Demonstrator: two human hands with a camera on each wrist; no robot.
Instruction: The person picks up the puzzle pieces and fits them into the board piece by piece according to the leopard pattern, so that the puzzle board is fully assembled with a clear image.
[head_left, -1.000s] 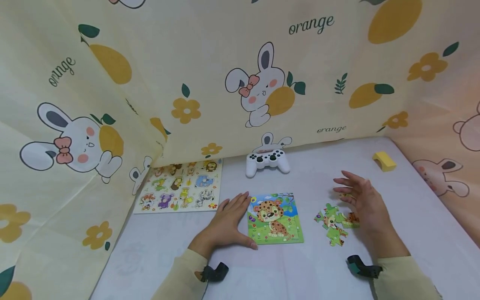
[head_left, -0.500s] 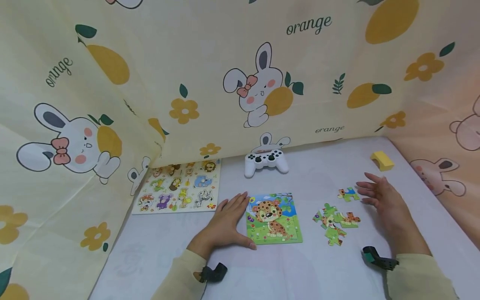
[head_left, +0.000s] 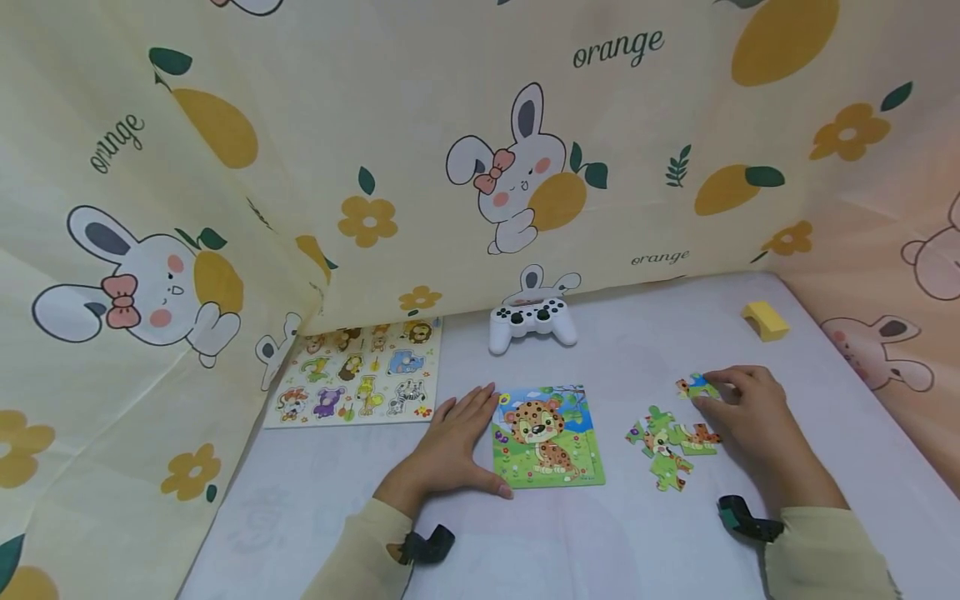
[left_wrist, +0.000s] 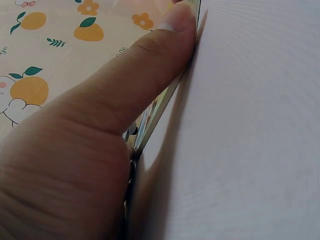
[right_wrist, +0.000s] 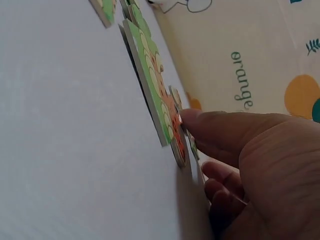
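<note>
left hand (head_left: 453,454), fingers spread, rests at the left edge of the leopard puzzle (head_left: 551,446); right hand (head_left: 757,421), bent, pinches a blue-green piece (head_left: 696,386) beyond other pieces (head_left: 667,471); white surface (head_left: 555,542) parts puzzle from pieces.

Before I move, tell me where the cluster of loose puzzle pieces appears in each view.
Head: the cluster of loose puzzle pieces lies right of centre, to the lower left of the right hand.
Left wrist: not in it.
Right wrist: upper middle, slanting down towards that hand.
Shared landmark: the orange-printed cloth, in all three.
</note>
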